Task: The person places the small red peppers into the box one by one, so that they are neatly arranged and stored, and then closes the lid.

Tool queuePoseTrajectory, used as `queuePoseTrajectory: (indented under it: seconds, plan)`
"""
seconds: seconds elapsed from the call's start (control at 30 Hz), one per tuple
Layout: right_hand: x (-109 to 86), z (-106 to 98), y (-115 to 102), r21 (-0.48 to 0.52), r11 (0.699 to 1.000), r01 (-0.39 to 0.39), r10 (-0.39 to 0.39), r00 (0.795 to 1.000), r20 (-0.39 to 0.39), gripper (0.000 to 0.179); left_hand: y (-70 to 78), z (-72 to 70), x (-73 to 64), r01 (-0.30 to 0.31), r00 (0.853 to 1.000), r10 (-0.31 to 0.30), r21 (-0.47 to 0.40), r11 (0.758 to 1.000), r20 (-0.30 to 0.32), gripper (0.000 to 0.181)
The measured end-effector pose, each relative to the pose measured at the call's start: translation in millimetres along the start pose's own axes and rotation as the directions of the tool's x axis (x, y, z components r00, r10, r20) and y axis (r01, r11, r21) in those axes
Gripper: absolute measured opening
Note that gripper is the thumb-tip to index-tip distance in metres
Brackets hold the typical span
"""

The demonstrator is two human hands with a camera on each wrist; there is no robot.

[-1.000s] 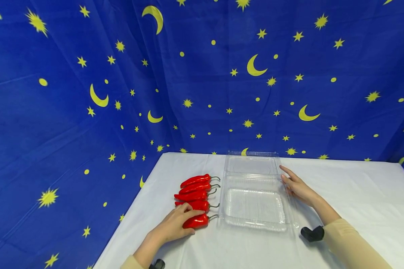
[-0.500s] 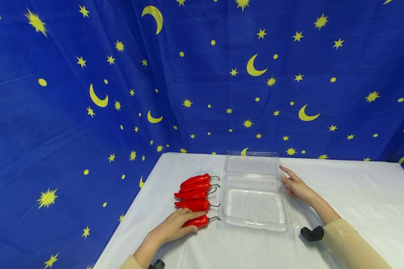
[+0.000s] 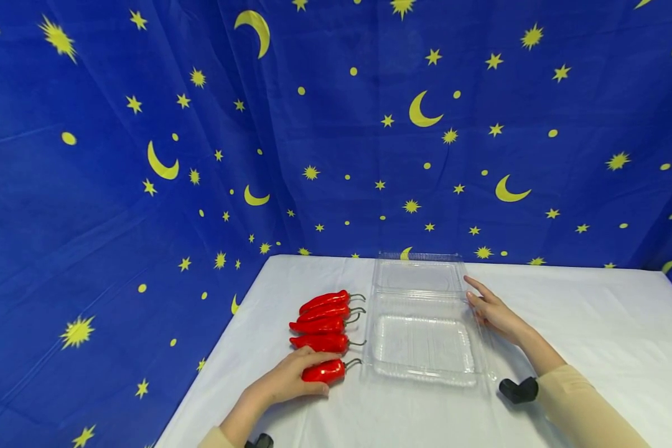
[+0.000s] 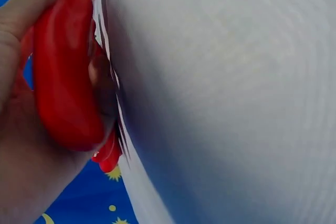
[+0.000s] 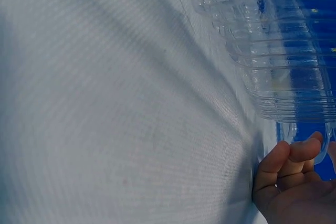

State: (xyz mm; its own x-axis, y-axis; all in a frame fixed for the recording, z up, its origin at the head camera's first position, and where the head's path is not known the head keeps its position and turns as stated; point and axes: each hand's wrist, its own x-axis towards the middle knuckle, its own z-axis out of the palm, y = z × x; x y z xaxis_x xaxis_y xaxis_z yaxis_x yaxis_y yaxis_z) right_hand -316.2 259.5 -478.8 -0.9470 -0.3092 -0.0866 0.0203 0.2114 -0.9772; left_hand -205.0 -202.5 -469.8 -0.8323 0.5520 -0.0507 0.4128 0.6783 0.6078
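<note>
Several glossy red chili peppers with green stems lie in a column on the white table; the second from the front [image 3: 320, 342] is partly behind my fingers. My left hand [image 3: 292, 375] grips the nearest red pepper [image 3: 325, 372]; in the left wrist view the thumb lies along one side of this pepper [image 4: 65, 72], with fingers behind it. A clear plastic container [image 3: 424, 344] stands right of the peppers, its hinged lid [image 3: 420, 275] laid back behind. My right hand [image 3: 497, 314] holds the container's right edge near the hinge. In the right wrist view, this hand's fingers [image 5: 274, 163] curl at the clear rim.
A white cloth [image 3: 610, 336] covers the table. Behind and to the left hangs a blue curtain [image 3: 336, 137] with yellow moons and stars, close to the lid's far edge. A black wrist mount [image 3: 519, 390] sits by the right sleeve.
My left hand has moved slightly toward the front, uncovering more of the second pepper. The nearest pepper has shifted slightly in its grip. My right hand and the container have stayed in place.
</note>
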Motion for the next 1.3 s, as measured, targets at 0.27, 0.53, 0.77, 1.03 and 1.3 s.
queuePoseTrajectory:
  seconds: [0.27, 0.53, 0.77, 1.03, 1.3]
  plan:
    - [-0.6, 0, -1, 0.003, 1.0, -0.007, 0.007, 1.0, 0.003, 0.061, 1.4, -15.4, 3.7, -0.081, 0.997, 0.078, -0.155, 0.985, -0.022, 0.058]
    - [0.6, 0, 0, 0.004, 1.0, 0.003, -0.003, 1.0, 0.003, 0.062, 24.7, -55.5, 15.7, -0.122, 0.991, 0.104, -0.244, 0.962, -0.088, 0.061]
    - [-2.5, 1, 0, 0.031, 0.999, 0.037, -0.037, 0.999, 0.007, 0.062, 48.8, -83.2, 37.7, -0.182, 0.981, 0.161, -0.24, 0.953, -0.107, 0.06]
    - [-1.8, 1, -2, 0.033, 0.999, 0.017, -0.017, 1.0, 0.001, 0.061, 80.1, -82.9, 74.9, -0.245, 0.969, 0.242, -0.254, 0.936, -0.044, 0.061]
    - [-2.0, 2, -2, 0.033, 0.999, -0.01, 0.01, 1.0, -0.013, 0.061, 102.1, -58.0, 118.1, -0.277, 0.95, 0.307, -0.302, 0.912, 0.056, 0.063]
